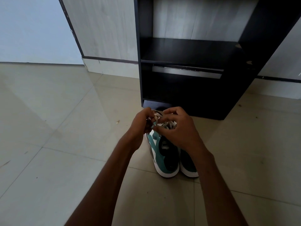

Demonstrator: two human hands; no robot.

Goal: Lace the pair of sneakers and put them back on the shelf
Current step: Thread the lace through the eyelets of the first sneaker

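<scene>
Sneakers [164, 154]: paired on floor [65, 128], near shelf [187, 51].
Left hand [140, 126], right hand [179, 129]: each grip pinching white lace [156, 119].
Advice: keep both ends evenly taut.

- Two teal-and-white sneakers [167, 154] stand side by side on the floor, lower centre of the frame, heels nearest.
- White lace [167, 124] lies loose across the left sneaker's front.
- Black shelf [187, 51] stands behind, upper centre.

Sneakers [169, 154] side by side before shelf [187, 61]
</scene>
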